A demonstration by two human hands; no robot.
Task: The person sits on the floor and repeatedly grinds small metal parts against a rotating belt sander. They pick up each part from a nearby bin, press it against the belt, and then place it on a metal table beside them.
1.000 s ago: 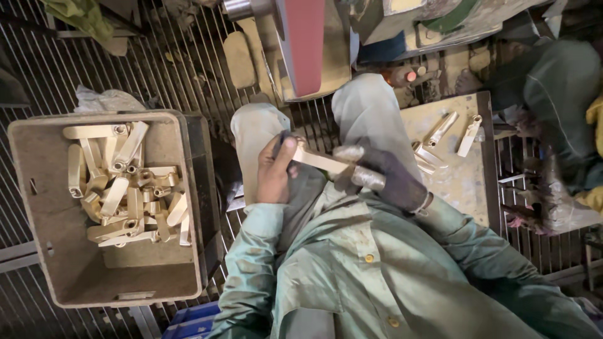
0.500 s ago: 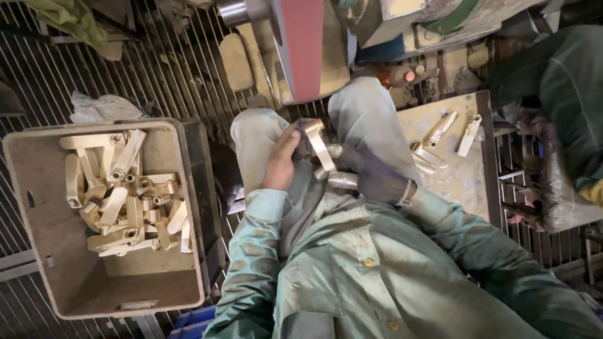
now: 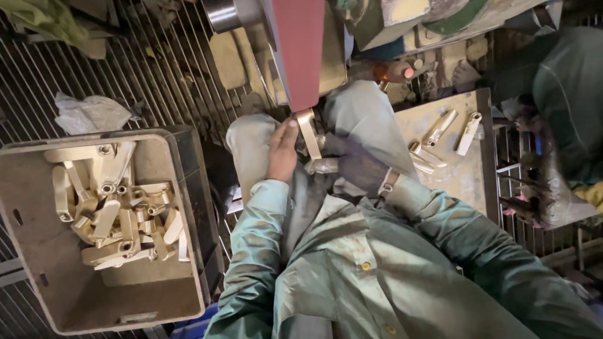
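Observation:
A pale metal handle part (image 3: pixel 309 133) stands upright with its top end against the dark red sanding belt (image 3: pixel 299 53). My left hand (image 3: pixel 282 152) is bare and grips the part from the left. My right hand (image 3: pixel 352 164) wears a dark glove and grips the part's lower end from the right. Both hands sit between my knees, above my green shirt.
A grey plastic crate (image 3: pixel 44 263) with several similar metal parts stands on the grating at left. A few more parts (image 3: pixel 440 129) lie on a worn board (image 3: pixel 461 182) at right. Another person's arm (image 3: pixel 565 94) is at the far right. A crumpled white rag (image 3: pixel 91 113) lies on the grating.
The part has swung from lying across my lap to upright, and both hands have lifted it up against the belt.

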